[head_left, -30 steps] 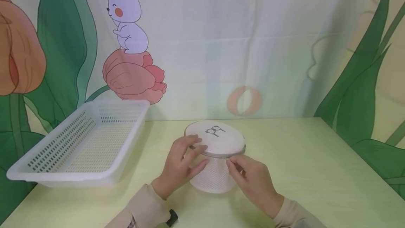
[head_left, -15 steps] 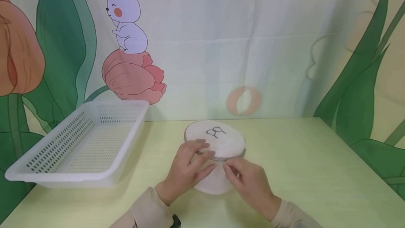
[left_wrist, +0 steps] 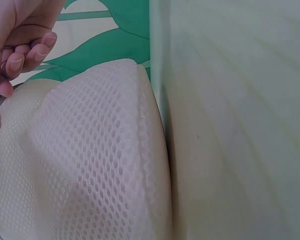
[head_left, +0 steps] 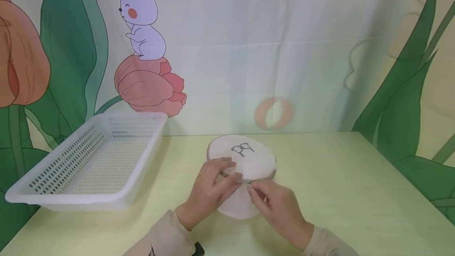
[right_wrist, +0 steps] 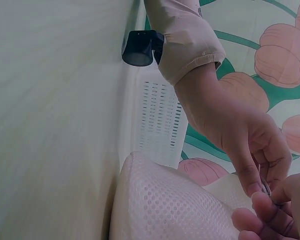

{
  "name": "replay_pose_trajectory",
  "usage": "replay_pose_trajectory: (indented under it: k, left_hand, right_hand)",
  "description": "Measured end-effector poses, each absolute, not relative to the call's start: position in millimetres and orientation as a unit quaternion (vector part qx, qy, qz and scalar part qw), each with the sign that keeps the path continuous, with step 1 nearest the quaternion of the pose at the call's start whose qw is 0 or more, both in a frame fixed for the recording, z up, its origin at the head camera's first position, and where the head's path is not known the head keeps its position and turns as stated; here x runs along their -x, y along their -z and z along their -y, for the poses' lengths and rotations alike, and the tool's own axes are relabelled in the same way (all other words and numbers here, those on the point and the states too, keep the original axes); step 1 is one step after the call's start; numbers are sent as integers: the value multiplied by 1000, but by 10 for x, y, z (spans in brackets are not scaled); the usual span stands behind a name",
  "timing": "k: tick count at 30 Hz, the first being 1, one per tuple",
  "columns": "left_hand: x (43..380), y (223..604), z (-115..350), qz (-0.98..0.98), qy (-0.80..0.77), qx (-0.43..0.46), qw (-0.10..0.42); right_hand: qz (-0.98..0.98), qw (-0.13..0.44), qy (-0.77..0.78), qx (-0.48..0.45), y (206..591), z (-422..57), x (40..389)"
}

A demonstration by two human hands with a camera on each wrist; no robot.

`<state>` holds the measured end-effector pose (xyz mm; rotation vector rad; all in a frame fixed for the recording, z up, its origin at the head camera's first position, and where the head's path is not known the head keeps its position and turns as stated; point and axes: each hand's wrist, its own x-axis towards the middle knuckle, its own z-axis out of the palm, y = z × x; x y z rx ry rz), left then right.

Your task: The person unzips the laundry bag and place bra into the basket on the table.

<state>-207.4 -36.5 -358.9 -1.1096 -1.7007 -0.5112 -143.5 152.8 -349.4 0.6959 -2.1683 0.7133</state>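
A white mesh laundry bag (head_left: pixel 257 159) stands upright on the table, round on top, with a dark glasses-like print and a grey zipper edge. My left hand (head_left: pixel 204 194) holds the near left of that edge, fingertips on the lid and thumb below. Close beside it, my right hand (head_left: pixel 282 208) pinches the zipper pull at the front, which its fingertips mostly hide. The left wrist view has the mesh wall of the bag (left_wrist: pixel 105 155) up close, with the right hand (left_wrist: pixel 25 42) at upper left. In the right wrist view the left hand (right_wrist: pixel 225 115) grips the edge from above.
A white slotted plastic basket (head_left: pixel 71 198) sits at the left of the pale green table (head_left: pixel 337 185). Behind the table hangs a cloth backdrop (head_left: pixel 227 70) printed with a rabbit, tulips and leaves. A black device (right_wrist: pixel 140 47) is on the left wrist.
My right hand has slid a little left along the bag's front edge with the zipper pull. My left hand has shifted slightly right and down, and the two hands are closer together.
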Motion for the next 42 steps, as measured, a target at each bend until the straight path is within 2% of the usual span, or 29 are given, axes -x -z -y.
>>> replay_pose_trajectory:
  k: [25,42]
  left_hand:
    - [2174,3604,421,682,223,491,493]
    - [2161,3661,456,700,231,470,485]
  right_hand:
    - [827,380,-290,-296,3508,-1533,1456]
    - [832,381,-278,-292,3500,-1544,1452]
